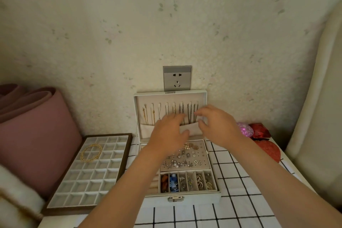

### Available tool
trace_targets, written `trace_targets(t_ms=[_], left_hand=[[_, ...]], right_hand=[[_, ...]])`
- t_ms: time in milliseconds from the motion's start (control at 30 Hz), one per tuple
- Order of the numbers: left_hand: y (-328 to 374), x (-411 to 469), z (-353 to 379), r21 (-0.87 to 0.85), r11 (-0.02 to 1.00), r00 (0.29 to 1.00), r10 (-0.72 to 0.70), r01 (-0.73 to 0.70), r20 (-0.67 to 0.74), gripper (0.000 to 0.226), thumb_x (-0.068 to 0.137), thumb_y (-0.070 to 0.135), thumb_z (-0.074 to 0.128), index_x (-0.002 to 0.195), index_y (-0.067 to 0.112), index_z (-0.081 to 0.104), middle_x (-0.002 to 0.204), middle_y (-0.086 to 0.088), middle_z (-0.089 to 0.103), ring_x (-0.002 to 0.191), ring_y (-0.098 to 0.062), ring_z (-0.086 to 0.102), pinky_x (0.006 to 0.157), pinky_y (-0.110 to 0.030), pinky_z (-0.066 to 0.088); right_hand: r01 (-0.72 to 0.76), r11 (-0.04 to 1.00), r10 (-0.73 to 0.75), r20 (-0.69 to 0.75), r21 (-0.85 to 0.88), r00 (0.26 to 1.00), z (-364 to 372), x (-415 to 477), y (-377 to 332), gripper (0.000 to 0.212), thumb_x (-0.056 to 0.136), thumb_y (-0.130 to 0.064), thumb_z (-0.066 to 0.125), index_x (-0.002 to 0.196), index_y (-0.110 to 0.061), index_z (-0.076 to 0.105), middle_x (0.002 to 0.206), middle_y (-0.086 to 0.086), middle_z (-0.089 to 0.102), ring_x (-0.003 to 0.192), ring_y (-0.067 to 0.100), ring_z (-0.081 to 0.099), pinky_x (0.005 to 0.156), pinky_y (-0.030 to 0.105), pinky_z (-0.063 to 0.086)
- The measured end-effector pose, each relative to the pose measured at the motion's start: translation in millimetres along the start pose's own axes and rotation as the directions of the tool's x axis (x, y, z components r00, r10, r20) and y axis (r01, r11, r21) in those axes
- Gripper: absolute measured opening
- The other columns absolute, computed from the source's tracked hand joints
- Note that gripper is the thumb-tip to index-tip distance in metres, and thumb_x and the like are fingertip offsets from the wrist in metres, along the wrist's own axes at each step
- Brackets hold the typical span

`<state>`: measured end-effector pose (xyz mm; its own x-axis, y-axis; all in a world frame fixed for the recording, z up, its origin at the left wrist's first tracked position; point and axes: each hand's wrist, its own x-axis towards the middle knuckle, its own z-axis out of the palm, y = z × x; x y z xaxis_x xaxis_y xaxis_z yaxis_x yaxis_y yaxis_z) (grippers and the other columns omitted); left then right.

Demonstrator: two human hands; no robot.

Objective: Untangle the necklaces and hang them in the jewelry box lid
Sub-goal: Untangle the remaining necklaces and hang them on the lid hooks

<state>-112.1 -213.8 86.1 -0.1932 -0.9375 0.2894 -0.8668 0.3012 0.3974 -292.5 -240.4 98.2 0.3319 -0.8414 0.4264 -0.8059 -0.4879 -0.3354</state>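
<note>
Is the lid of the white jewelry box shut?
No, the white jewelry box lid stands open and upright, with thin chain necklaces hanging inside it.

The box (185, 197) sits at centre frame on the cloth (231, 200), its lid (170, 96) upright behind it against the wall, just below the socket (177, 78). Necklaces (153, 114) hang side by side in the lid, their ends in the pocket (148, 130) below. The left hand (167, 135) and right hand (216, 126) are in front of the lid's right half. Left of the box lies a tray (83, 187) with bangles (91, 153) in its upper part. Two tins (259, 131) lie to the right, beside the lid.
</note>
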Motion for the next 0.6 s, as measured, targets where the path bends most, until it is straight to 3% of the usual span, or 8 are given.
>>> trace_targets(t_ms=[67, 133, 233, 267, 333, 433, 500, 600], left_hand=[[-3, -4, -20, -0.062, 0.998, 0.982, -0.007, -0.005, -0.191, 0.047, 0.095, 0.031, 0.055, 0.141, 0.024, 0.048, 0.138, 0.003, 0.054, 0.128, -0.016, 0.045, 0.11, -0.036, 0.036], [-8, -7, -42, -0.115, 0.993, 0.913, -0.059, 0.013, -0.403, 0.042, 0.094, 0.025, 0.057, 0.136, 0.022, 0.052, 0.133, 0.002, 0.052, 0.124, -0.011, 0.042, 0.107, -0.03, 0.036], [-19, -11, -69, -0.216, 0.97, 0.784, -0.22, 0.113, -0.58, 0.047, 0.09, 0.018, 0.06, 0.136, 0.017, 0.048, 0.136, -0.002, 0.039, 0.124, -0.011, 0.034, 0.104, -0.024, 0.03], [-23, -11, -75, -0.282, 0.947, 0.776, -0.293, 0.155, -0.558, 0.053, 0.091, 0.017, 0.059, 0.141, 0.016, 0.042, 0.141, -0.003, 0.034, 0.129, -0.014, 0.031, 0.105, -0.024, 0.027], [-33, -9, -81, -0.452, 0.856, 0.817, -0.438, 0.251, -0.376, 0.067, 0.094, 0.022, 0.057, 0.153, 0.017, 0.024, 0.155, 0.0, 0.021, 0.142, -0.017, 0.023, 0.113, -0.029, 0.024], [-43, -8, -86, -0.582, 0.737, 0.881, -0.468, 0.344, -0.073, 0.076, 0.099, 0.032, 0.052, 0.158, 0.027, 0.005, 0.165, 0.004, 0.011, 0.151, -0.018, 0.015, 0.122, -0.042, 0.019], [-44, -11, -86, -0.582, 0.744, 0.897, -0.438, 0.328, -0.053, 0.074, 0.1, 0.034, 0.052, 0.159, 0.026, 0.007, 0.165, 0.004, 0.015, 0.15, -0.017, 0.019, 0.122, -0.04, 0.021], [-47, -22, -86, -0.564, 0.783, 0.888, -0.425, 0.263, -0.176, 0.072, 0.099, 0.036, 0.055, 0.158, 0.024, 0.016, 0.158, -0.001, 0.031, 0.141, -0.018, 0.036, 0.116, -0.038, 0.034]], right_hand=[[-0.033, 0.999, 0.037, -0.14, 0.029, 0.989, -15, 2, -7, 0.027, 0.093, -0.018, 0.059, 0.118, -0.019, 0.067, 0.121, -0.002, 0.063, 0.084, 0.014, 0.065, 0.075, 0.032, 0.053], [-0.072, 0.996, 0.082, -0.212, 0.054, 0.974, -28, 7, -13, 0.03, 0.092, -0.017, 0.059, 0.122, -0.018, 0.062, 0.124, 0.0, 0.057, 0.076, 0.017, 0.062, 0.071, 0.03, 0.049], [-0.16, 0.971, 0.183, -0.122, 0.177, 0.976, -36, 14, -20, 0.053, 0.091, -0.02, 0.061, 0.141, -0.019, 0.043, 0.14, 0.006, 0.043, 0.112, 0.025, 0.057, 0.094, 0.038, 0.048], [-0.203, 0.951, 0.22, -0.049, 0.233, 0.974, -37, 16, -22, 0.063, 0.091, -0.021, 0.062, 0.147, -0.02, 0.033, 0.146, 0.008, 0.039, 0.123, 0.026, 0.051, 0.102, 0.04, 0.044], [-0.272, 0.906, 0.252, 0.104, 0.325, 0.962, -37, 17, -28, 0.081, 0.093, -0.02, 0.062, 0.157, -0.024, 0.013, 0.158, 0.007, 0.027, 0.139, 0.025, 0.038, 0.111, 0.032, 0.033], [-0.327, 0.844, 0.257, 0.214, 0.426, 0.942, -34, 14, -35, 0.09, 0.095, -0.01, 0.057, 0.158, -0.03, -0.004, 0.164, 0.0, 0.015, 0.143, 0.018, 0.031, 0.101, 0.02, 0.028], [-0.342, 0.813, 0.291, 0.18, 0.471, 0.94, -33, 12, -37, 0.091, 0.096, -0.008, 0.055, 0.157, -0.033, -0.008, 0.163, 0.0, 0.019, 0.133, 0.015, 0.039, 0.097, 0.021, 0.033], [-0.318, 0.838, 0.303, 0.106, 0.443, 0.947, -37, 3, -39, 0.088, 0.099, -0.012, 0.055, 0.158, -0.033, -0.007, 0.155, 0.003, 0.026, 0.114, 0.009, 0.042, 0.097, 0.023, 0.037]])
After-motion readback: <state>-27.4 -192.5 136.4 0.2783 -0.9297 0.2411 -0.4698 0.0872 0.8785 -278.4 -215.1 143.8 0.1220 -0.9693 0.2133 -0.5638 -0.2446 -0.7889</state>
